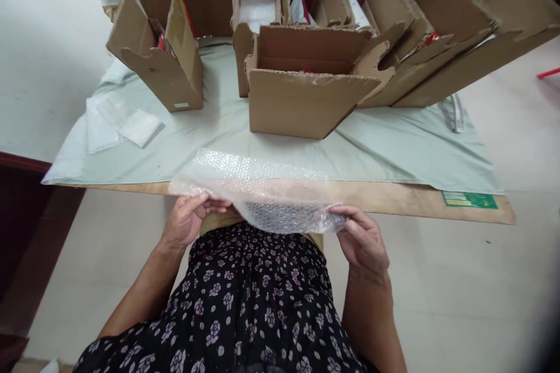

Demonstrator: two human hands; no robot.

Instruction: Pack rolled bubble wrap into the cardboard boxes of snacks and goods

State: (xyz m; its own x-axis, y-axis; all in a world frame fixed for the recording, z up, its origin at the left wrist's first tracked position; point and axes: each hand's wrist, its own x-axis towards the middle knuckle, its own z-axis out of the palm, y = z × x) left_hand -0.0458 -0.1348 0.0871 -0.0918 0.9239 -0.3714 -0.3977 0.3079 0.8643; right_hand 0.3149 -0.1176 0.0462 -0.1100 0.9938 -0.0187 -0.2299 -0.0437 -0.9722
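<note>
Flowered black clothing fills the lower centre; above, bubble wrap lies lengthwise from left hand to right hand, fingers of both pinching its near edge

PASS: lane over pale green cloth between tall narrow brown cardboard box, left, and wide brown cardboard box, centre; open strip at right along wooden table edge | BLOCK: row of upright brown cardboard boxes behind; transparent bubble-wrap sheet stretched across near edge between left hand and right hand
</note>
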